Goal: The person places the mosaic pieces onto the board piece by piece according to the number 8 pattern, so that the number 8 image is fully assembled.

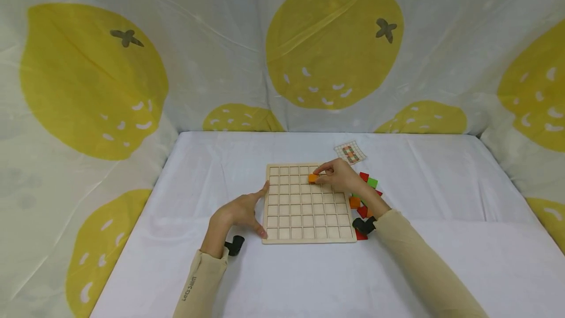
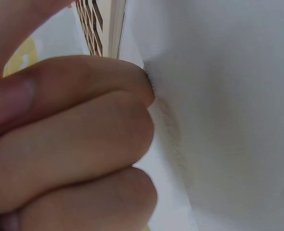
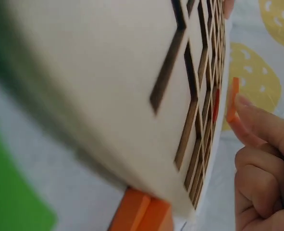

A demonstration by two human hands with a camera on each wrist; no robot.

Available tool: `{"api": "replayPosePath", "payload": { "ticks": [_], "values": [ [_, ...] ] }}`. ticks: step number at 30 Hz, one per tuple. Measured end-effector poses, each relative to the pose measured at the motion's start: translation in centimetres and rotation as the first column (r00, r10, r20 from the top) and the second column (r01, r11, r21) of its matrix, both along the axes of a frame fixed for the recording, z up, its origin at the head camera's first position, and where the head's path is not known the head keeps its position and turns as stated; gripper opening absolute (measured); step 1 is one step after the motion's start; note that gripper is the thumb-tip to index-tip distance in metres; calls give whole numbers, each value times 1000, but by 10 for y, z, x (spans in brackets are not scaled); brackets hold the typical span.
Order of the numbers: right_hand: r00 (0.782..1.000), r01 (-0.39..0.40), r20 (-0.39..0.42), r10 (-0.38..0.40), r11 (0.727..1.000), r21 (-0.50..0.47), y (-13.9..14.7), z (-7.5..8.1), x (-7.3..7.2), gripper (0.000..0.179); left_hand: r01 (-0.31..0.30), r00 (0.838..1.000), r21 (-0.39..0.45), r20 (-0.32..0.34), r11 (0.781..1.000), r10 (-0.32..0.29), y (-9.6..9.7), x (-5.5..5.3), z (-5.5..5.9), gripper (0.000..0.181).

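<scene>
Nearest the person, a beige long sleeve (image 1: 198, 278) leads to the left hand (image 1: 240, 211), its thumb and index finger spread apart and touching the left edge of the pale wooden square board with a grid of shallow cells (image 1: 289, 206), the thumb at the near corner. The board lies flat, and the cells in plain sight on its near and left parts are bare. Just beside its right edge lie loose pieces: a bright red tile (image 1: 361, 235) nearest, then an orange square block (image 1: 355, 202) and, farther up, a bright green tile (image 1: 372, 182). Over the board's far part, the right hand (image 1: 342, 175) pinches a small orange square tile (image 1: 313, 178); whether it touches the board I cannot tell. The right wrist view shows a red piece (image 3: 216, 104) among the cells, probably one already laid, so the work seems barely begun, with the loose pieces left. Beyond the board lies a small white card printed with a coloured grid pattern (image 1: 350, 152), seemingly the model.
</scene>
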State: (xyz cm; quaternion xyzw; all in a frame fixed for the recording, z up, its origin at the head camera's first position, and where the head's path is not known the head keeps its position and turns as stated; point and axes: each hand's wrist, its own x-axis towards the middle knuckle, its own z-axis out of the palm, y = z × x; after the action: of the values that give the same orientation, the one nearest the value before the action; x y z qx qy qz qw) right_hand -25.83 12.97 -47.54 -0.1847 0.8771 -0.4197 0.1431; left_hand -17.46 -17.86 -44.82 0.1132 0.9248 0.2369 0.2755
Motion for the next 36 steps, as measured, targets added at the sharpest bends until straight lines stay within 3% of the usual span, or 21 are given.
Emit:
{"api": "replayPosePath", "payload": {
  "ticks": [12, 21, 36],
  "values": [
    [1000, -15, -7, 15, 998, 65, -18, 5, -4, 21, -12, 1000, -2, 0, 1000, 12, 0, 2, 2, 142],
    [1000, 24, 4, -24, 999, 49, -16, 3, -6, 27, -19, 1000, 3, 6, 1000, 19, 1, 3, 2, 141],
    [1000, 26, 2, -26, 998, 52, -25, 3, -6, 17, -15, 1000, 4, -2, 1000, 15, 0, 2, 1, 141]
  ]
}}
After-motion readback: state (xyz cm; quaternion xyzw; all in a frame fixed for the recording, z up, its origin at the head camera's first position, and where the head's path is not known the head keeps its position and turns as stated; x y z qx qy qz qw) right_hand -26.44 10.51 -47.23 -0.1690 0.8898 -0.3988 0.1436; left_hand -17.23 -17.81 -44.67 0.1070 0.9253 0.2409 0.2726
